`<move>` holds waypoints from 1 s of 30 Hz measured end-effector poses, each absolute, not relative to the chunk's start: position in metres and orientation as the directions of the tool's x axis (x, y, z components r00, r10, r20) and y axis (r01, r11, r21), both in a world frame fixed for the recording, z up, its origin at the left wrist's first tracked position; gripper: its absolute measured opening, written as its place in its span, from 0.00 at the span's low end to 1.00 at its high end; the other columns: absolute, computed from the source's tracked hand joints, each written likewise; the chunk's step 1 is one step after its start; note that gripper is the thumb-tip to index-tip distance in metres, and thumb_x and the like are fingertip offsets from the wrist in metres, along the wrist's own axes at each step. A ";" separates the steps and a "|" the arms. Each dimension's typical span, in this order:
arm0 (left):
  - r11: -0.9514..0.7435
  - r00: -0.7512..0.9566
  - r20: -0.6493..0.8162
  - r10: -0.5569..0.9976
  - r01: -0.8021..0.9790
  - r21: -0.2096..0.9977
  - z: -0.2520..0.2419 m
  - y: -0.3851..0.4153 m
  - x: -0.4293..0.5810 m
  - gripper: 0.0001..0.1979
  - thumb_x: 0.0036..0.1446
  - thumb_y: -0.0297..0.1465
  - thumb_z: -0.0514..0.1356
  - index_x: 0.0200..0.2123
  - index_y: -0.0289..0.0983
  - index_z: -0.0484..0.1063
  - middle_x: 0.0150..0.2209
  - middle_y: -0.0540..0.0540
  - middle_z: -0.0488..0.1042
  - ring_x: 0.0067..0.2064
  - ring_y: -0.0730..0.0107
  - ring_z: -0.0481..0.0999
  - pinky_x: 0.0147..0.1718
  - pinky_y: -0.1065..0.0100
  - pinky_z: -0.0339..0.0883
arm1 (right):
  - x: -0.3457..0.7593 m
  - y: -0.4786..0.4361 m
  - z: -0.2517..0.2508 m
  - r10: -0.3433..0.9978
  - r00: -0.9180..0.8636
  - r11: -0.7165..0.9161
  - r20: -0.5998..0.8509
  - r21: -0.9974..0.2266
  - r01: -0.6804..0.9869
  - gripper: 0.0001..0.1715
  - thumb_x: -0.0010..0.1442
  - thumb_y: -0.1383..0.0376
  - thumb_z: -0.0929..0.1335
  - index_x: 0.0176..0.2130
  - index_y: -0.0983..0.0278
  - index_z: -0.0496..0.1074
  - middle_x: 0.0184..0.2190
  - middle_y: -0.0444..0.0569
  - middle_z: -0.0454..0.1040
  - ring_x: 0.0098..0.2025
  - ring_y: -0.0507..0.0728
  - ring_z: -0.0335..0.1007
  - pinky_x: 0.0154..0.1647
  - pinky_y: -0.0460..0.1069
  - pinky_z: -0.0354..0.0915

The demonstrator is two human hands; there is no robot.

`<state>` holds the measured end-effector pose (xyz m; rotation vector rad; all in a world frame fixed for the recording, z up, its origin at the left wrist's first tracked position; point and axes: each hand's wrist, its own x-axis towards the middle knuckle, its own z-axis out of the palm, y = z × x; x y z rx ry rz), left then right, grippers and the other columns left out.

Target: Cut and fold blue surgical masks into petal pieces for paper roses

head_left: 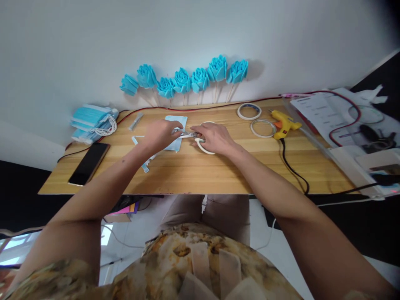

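Note:
A pair of scissors with white handles [204,147] lies level just above the table, blades pointing left. My right hand [215,137] is closed over the handles near the pivot. At the blade end, the fingers of my left hand [161,135] are closed around the tips, partly hiding them. Under the blades rests a flat light-blue piece of mask fabric [178,121]. Thin cut strips [145,167] of the same pale material lie beside and below my left wrist.
Several blue fabric roses [182,80] on sticks lean against the wall. Stacked face masks [90,118] and a phone [89,163] are at left. Tape rolls [249,111], a yellow glue gun [283,123] with a black cord, papers [325,114] and a power strip [359,166] occupy the right.

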<state>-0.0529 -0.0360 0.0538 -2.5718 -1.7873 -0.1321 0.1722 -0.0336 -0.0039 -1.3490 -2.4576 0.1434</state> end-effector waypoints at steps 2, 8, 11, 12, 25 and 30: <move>-0.356 0.352 0.071 0.933 0.932 0.062 0.051 -0.034 -0.049 0.17 0.67 0.40 0.57 0.50 0.43 0.83 0.45 0.41 0.84 0.47 0.52 0.82 0.41 0.63 0.65 | 0.173 -0.033 -0.004 0.839 -0.492 0.540 0.231 -0.249 0.804 0.32 0.64 0.50 0.72 0.62 0.58 0.74 0.51 0.57 0.81 0.53 0.68 0.74 0.42 0.53 0.60; -0.269 0.258 0.160 0.953 0.962 0.046 0.069 -0.041 -0.062 0.17 0.68 0.39 0.54 0.48 0.44 0.82 0.44 0.43 0.84 0.46 0.53 0.81 0.43 0.61 0.66 | 0.174 -0.031 -0.005 0.851 -0.478 0.523 0.216 -0.274 0.807 0.31 0.64 0.50 0.72 0.62 0.57 0.74 0.50 0.56 0.81 0.52 0.68 0.74 0.42 0.53 0.60; -0.240 0.233 0.209 0.950 0.971 0.009 0.087 -0.050 -0.093 0.18 0.66 0.40 0.56 0.47 0.40 0.82 0.43 0.40 0.84 0.45 0.51 0.80 0.43 0.59 0.67 | 0.174 -0.030 -0.007 0.871 -0.455 0.491 0.187 -0.276 0.826 0.30 0.63 0.52 0.73 0.61 0.58 0.75 0.50 0.56 0.81 0.52 0.67 0.74 0.42 0.52 0.60; -0.195 0.191 0.224 0.956 0.981 -0.008 0.090 -0.053 -0.106 0.18 0.65 0.41 0.57 0.46 0.40 0.83 0.41 0.40 0.84 0.43 0.50 0.80 0.41 0.58 0.67 | 0.175 -0.029 -0.007 0.877 -0.447 0.480 0.179 -0.275 0.833 0.29 0.63 0.54 0.73 0.61 0.58 0.75 0.50 0.56 0.81 0.52 0.67 0.75 0.42 0.53 0.61; -0.162 0.155 0.090 0.984 0.984 0.075 0.024 -0.063 -0.204 0.19 0.57 0.46 0.61 0.47 0.43 0.79 0.28 0.44 0.79 0.34 0.48 0.79 0.36 0.57 0.64 | 0.249 -0.002 0.002 0.992 -0.120 0.125 0.035 -0.328 0.936 0.22 0.61 0.62 0.73 0.54 0.63 0.76 0.42 0.59 0.81 0.39 0.64 0.74 0.40 0.57 0.62; -0.173 0.170 0.086 0.982 0.984 0.031 0.041 -0.074 -0.198 0.29 0.62 0.46 0.57 0.62 0.41 0.72 0.35 0.39 0.82 0.39 0.42 0.81 0.38 0.55 0.67 | 0.324 -0.004 -0.005 0.998 -0.062 0.061 0.004 -0.270 0.961 0.20 0.49 0.57 0.80 0.42 0.58 0.79 0.25 0.45 0.72 0.31 0.61 0.71 0.40 0.60 0.67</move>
